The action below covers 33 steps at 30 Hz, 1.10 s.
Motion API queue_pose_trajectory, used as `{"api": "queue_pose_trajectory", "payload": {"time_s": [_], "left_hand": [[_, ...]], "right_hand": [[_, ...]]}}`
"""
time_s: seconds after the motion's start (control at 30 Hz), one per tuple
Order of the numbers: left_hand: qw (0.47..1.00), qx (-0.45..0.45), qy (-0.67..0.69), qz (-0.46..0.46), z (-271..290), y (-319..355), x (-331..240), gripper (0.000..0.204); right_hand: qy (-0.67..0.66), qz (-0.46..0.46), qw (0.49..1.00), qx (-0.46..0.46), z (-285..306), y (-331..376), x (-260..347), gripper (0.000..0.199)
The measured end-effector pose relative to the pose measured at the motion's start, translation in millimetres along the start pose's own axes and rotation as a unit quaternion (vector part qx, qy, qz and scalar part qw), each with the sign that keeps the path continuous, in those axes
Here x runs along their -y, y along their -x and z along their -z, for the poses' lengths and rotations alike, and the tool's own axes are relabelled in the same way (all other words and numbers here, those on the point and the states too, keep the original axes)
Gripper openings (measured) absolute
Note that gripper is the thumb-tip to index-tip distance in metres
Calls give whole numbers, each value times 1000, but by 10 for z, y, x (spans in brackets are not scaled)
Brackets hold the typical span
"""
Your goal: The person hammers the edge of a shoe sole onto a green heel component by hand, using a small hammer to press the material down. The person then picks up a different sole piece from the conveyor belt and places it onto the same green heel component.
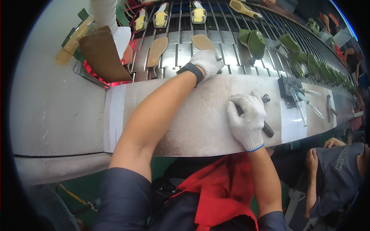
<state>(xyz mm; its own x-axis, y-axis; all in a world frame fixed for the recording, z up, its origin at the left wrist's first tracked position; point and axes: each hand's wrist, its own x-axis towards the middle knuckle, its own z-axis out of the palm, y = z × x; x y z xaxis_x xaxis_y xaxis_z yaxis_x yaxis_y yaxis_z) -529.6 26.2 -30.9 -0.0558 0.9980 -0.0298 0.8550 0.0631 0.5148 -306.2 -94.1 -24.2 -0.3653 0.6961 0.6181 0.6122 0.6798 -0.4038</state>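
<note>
My left hand, in a white knitted glove, reaches onto the roller conveyor. Its fingers close round the near end of a shoe part with a tan sole facing up; the fingertips are partly hidden. A similar tan-soled piece stands just left of it. On the pale worktable rests my right hand, gloved too, with its fingers curled round a tool with a dark handle. That handle sticks out past the hand's right side. A small dark round metal piece shows beside the fingers.
Green shoe lasts line the conveyor to the right. Yellow-filled shoes stand on a farther row. Syringes lie by a dark block, near a hammer. A brown panel hangs left; another person sits right.
</note>
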Motion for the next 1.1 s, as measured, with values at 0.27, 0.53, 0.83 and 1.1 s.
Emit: {"api": "queue_pose_trajectory", "payload": {"time_s": [0.27,0.53,0.83,1.1], "left_hand": [[987,-121,-100,34,501,436,358,80],[980,-96,-83,151,818,779,1570,48],[953,-40,297,-47,819,1270,54,51],[951,-220,-22,215,673,-1077,1277,108]], "right_hand": [[-1,-6,999,44,113,-59,-132,9],[-250,-129,939,196,-349,-844,101,35],[-275,-31,915,292,-330,-815,8,71],[-300,-56,903,303,-340,-817,46,49]]}}
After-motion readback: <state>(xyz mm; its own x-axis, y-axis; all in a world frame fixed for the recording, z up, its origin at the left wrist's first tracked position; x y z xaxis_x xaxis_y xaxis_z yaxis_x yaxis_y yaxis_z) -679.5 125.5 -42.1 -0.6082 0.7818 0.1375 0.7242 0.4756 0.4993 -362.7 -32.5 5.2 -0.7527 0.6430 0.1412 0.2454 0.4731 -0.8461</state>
